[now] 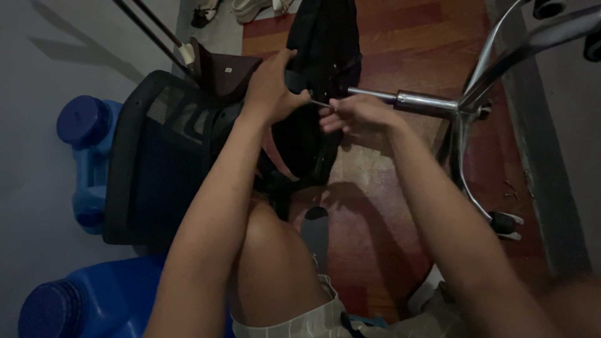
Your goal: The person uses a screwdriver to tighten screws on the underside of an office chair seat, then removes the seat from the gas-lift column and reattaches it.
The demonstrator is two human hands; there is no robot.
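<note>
At nine o'clock, two blue jugs (84, 159) stand beside a black mesh chair back (159, 163) lying on the floor. Toward twelve, the left hand (270, 84) is closed over a black chair part (322, 56), while the right hand (354, 114) pinches a thin metal tool (320, 104) against it. At two o'clock lies the detached chrome chair base (463, 103); the chair is in pieces, unassembled.
</note>
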